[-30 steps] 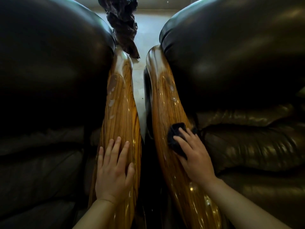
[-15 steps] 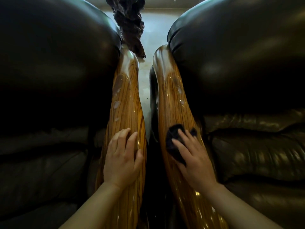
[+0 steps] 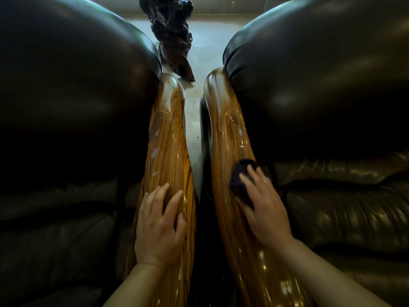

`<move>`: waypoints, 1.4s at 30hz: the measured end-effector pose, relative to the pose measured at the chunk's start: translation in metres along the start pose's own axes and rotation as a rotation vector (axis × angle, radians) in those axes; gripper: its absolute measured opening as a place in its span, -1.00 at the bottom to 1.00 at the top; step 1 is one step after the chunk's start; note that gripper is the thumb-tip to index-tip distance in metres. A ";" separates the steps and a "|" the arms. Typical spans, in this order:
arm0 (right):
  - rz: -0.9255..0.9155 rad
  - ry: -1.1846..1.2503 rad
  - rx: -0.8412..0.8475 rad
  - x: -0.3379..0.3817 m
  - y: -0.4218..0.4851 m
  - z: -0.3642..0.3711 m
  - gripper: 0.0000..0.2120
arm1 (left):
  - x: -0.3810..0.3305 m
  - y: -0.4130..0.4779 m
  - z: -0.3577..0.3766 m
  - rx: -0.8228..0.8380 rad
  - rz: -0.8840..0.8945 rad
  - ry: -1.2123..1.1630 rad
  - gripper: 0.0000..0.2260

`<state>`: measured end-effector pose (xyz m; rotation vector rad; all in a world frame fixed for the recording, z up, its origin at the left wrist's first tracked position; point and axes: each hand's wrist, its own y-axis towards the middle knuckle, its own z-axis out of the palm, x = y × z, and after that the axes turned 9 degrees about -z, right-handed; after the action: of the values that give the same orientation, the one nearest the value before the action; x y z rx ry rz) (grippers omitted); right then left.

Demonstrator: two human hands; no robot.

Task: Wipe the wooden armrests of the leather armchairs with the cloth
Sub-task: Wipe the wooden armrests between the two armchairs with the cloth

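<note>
Two glossy striped wooden armrests run away from me side by side: the left armrest (image 3: 167, 138) and the right armrest (image 3: 225, 129). My left hand (image 3: 158, 224) lies flat on the left armrest, fingers slightly apart, holding nothing. My right hand (image 3: 264, 207) presses a small dark cloth (image 3: 240, 176) onto the right armrest, fingers spread over it. Pale smears show on the left armrest's far half and a few on the right one.
Dark leather armchairs flank the armrests: the left armchair (image 3: 70, 107) and the right armchair (image 3: 321, 89). A narrow gap with pale floor (image 3: 192, 120) lies between them. A dark gnarled wooden piece (image 3: 172, 38) stands on the floor beyond the gap.
My right hand has slid the cloth slightly forward along the right armrest. My left hand has shifted a little up the left armrest. The view has drifted rightward.
</note>
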<state>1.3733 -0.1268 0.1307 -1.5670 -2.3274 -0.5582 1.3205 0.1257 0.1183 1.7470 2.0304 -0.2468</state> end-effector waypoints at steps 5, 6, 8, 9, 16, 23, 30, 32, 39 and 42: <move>0.269 0.178 -0.105 -0.019 0.000 -0.007 -0.50 | 0.000 0.001 0.001 -0.010 -0.002 0.012 -0.57; 0.393 0.291 -0.149 -0.015 0.020 -0.011 -0.56 | 0.001 0.001 0.002 -0.008 -0.001 0.014 -0.57; 0.521 0.456 -0.217 -0.008 0.062 -0.015 -0.67 | 0.001 0.001 0.003 0.000 -0.002 0.013 -0.57; 0.504 0.439 -0.215 -0.005 0.079 -0.016 -0.67 | 0.001 0.002 0.003 0.003 -0.003 0.013 -0.57; 0.047 0.017 -0.007 0.013 0.016 0.002 -0.44 | 0.000 0.003 0.001 0.007 -0.004 0.007 -0.57; 0.101 0.019 -0.044 -0.006 0.070 -0.003 -0.48 | 0.000 0.003 0.001 0.007 -0.005 0.023 -0.58; -0.123 -0.001 0.044 0.003 0.019 0.001 -0.43 | -0.001 0.002 0.000 0.010 -0.008 0.025 -0.57; -0.109 -0.003 0.037 -0.010 0.008 -0.001 -0.44 | -0.001 0.003 0.000 0.021 -0.011 0.024 -0.57; 0.490 0.369 -0.238 -0.014 0.125 -0.004 -0.63 | 0.000 0.003 0.002 0.027 -0.012 0.013 -0.57; 0.461 0.320 -0.236 -0.015 0.155 0.000 -0.58 | 0.001 0.004 0.003 0.021 -0.005 0.007 -0.57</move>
<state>1.5225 -0.0871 0.1491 -1.8761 -1.6438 -0.9076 1.3248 0.1260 0.1160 1.7581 2.0445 -0.2641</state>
